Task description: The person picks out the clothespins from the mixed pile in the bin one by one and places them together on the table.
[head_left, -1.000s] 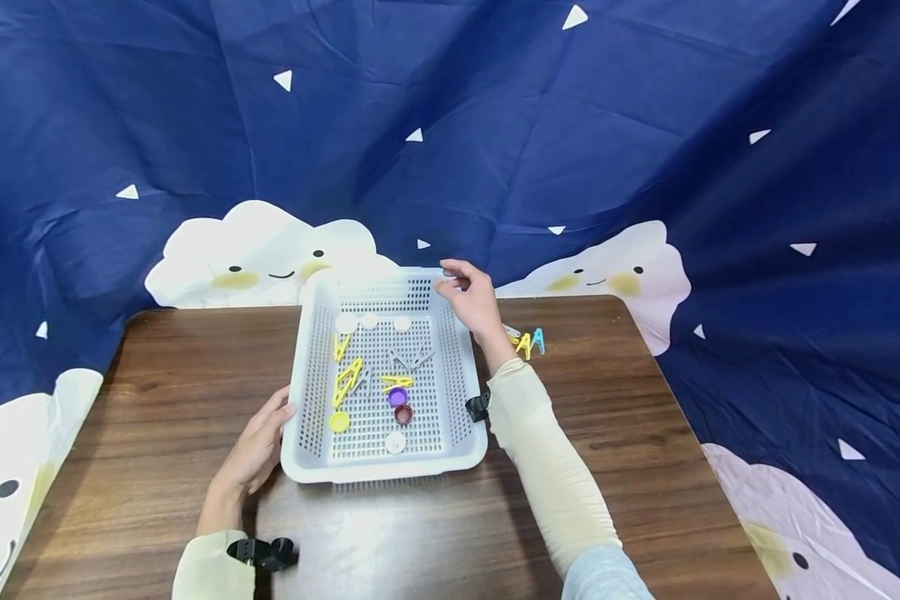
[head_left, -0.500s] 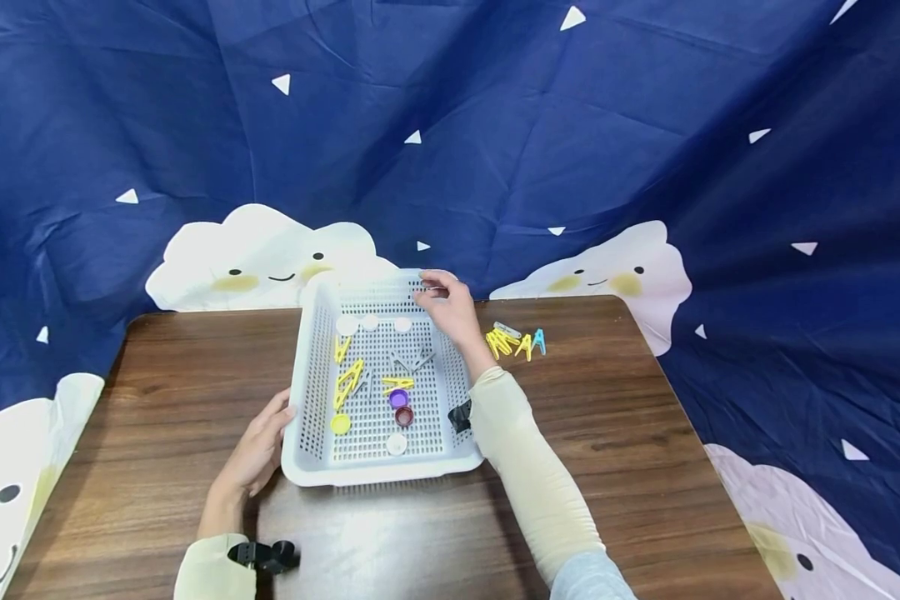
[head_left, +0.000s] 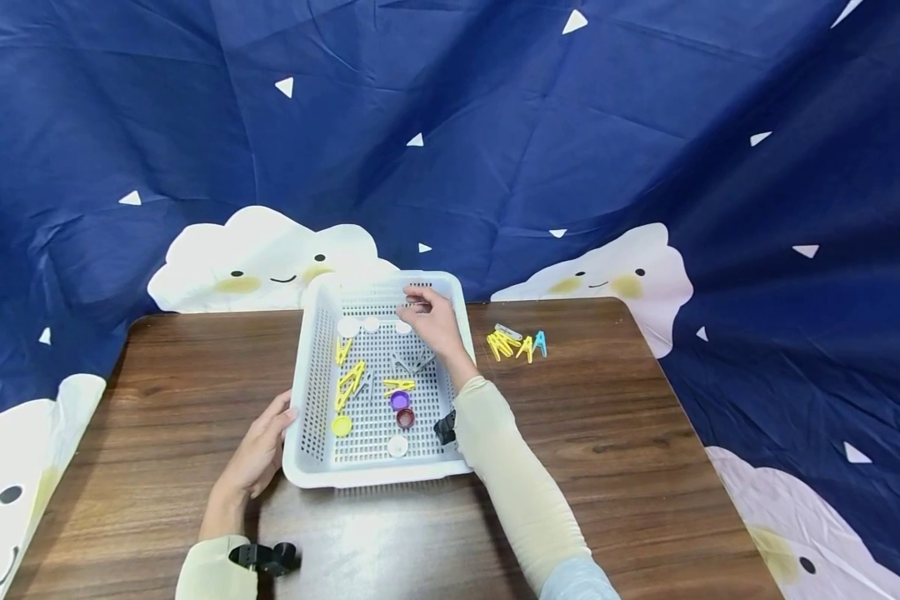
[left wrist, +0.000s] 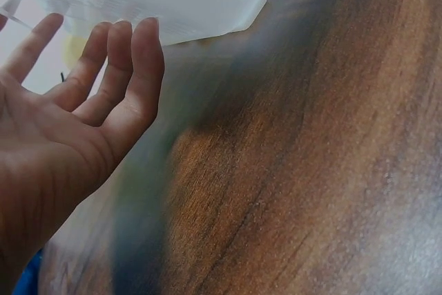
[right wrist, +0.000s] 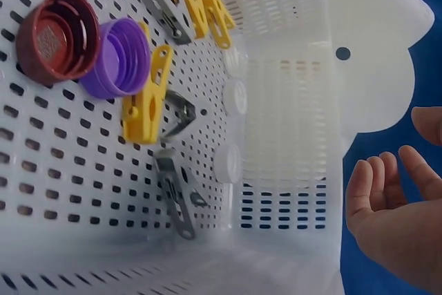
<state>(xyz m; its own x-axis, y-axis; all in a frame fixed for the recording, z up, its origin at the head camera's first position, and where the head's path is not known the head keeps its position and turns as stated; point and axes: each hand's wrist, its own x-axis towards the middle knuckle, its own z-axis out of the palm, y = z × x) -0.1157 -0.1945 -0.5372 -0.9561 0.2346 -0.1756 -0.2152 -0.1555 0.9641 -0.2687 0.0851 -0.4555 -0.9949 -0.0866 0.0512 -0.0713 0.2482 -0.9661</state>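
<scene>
A white perforated plastic basket (head_left: 378,478) stands on the table. My left hand (head_left: 258,446) holds its left rim, thumb on the rim; in the left wrist view its bent fingers (left wrist: 141,94) touch the basket's outside. Over the back right of the basket hovers my right hand (head_left: 435,323), fingers loosely bent, nothing visible between them. Inside lie yellow clothespins (head_left: 350,386), grey clothespins (right wrist: 176,198), a purple bottle cap (right wrist: 116,58), a dark red bottle cap (right wrist: 58,38), a yellow cap (head_left: 341,426) and several white caps (head_left: 397,446).
On the table right of the basket lie several yellow clothespins (head_left: 501,343), a grey clothespin (head_left: 508,332) and a light blue clothespin (head_left: 540,342). The brown wooden table (head_left: 607,433) ends at a dark blue curtain (head_left: 450,125) printed with clouds.
My right hand has moved left from the basket's right rim to over its inside, uncovering the clothespins on the table. My left hand stays on the left rim.
</scene>
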